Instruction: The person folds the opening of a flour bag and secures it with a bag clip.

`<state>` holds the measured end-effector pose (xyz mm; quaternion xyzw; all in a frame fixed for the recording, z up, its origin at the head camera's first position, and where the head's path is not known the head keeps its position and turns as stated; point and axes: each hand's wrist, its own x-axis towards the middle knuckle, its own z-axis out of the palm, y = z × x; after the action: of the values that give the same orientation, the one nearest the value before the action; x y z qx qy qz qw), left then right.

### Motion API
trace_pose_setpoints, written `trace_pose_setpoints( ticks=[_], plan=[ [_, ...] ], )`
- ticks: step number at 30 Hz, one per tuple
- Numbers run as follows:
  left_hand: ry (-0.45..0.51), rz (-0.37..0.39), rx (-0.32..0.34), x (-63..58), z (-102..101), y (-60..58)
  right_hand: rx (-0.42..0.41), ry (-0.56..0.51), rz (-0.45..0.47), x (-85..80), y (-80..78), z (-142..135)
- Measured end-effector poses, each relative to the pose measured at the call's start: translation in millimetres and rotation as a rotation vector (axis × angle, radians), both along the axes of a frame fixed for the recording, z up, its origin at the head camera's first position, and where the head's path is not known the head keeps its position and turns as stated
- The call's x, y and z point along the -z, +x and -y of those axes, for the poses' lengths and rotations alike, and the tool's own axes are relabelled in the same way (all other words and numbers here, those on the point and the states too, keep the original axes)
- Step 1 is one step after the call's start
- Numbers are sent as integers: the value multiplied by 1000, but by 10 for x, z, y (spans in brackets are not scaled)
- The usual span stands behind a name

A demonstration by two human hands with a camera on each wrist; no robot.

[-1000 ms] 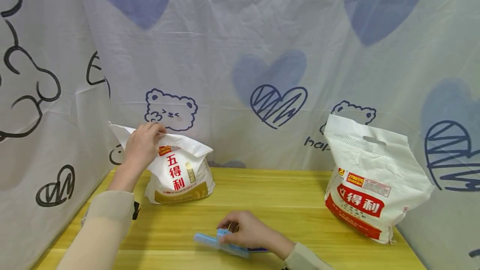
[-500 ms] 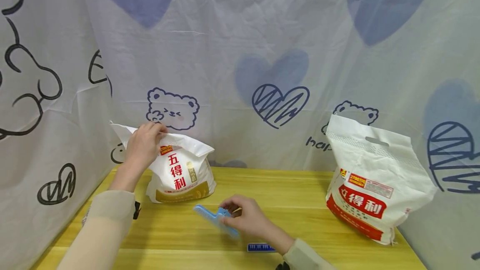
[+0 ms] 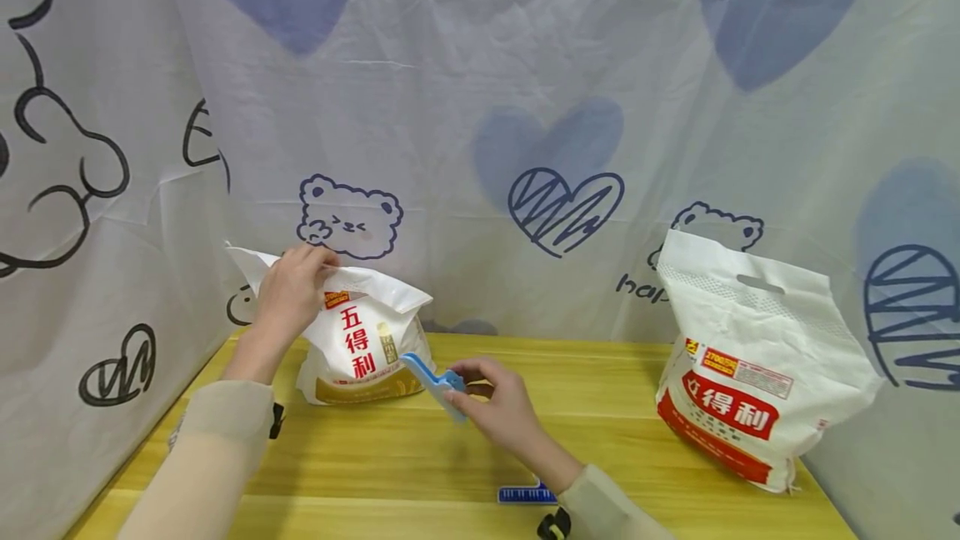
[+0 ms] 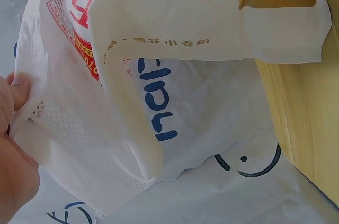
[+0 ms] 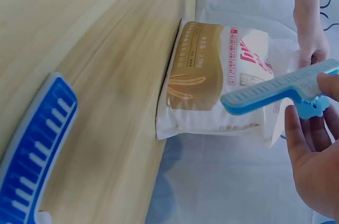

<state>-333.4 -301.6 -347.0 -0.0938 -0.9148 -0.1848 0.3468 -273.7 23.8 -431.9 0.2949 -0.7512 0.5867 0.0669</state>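
My left hand (image 3: 294,283) grips the folded top edge of a white flour bag (image 3: 358,336) with red characters and a gold-brown base. In the left wrist view, the thumb presses on the thin white top of the flour bag (image 4: 79,123). My right hand (image 3: 498,407) pinches a light blue bag clip (image 3: 442,390) by its handle, in the air just right of and in front of that bag. From the right wrist view, the clip (image 5: 275,89) shows a long ribbed bar, held between thumb and fingers; it appears apart from the bag.
A dark blue clip with a piano-key pattern (image 3: 525,494) lies on the wooden table (image 3: 375,473) near the front, partly behind the right wrist. A second white flour bag (image 3: 757,390), with a red label, stands at the right. A printed curtain (image 3: 450,107) hangs behind and beside the table.
My right hand has lifted the light blue clip off the table and carried it up and forward, tilting it towards the left bag. The dark blue clip is more exposed. My left hand keeps its grip.
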Motion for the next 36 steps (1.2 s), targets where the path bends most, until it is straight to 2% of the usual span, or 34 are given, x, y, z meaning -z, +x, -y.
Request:
trace_pose_setpoints(
  ticks=[7, 15, 25, 36],
  plan=[
    [-6, -14, 7, 18, 9, -19, 74, -65, -33, -68, -48, 65],
    [-3, 7, 7, 15, -1, -17, 73, -172, -114, -143, -121, 121],
    [-5, 21, 5, 12, -16, -9, 117, -211, -139, -267, -225, 230],
    [-1, -53, 26, 20, -6, 16, 152, -212, -159, -402, -394, 386]
  ],
)
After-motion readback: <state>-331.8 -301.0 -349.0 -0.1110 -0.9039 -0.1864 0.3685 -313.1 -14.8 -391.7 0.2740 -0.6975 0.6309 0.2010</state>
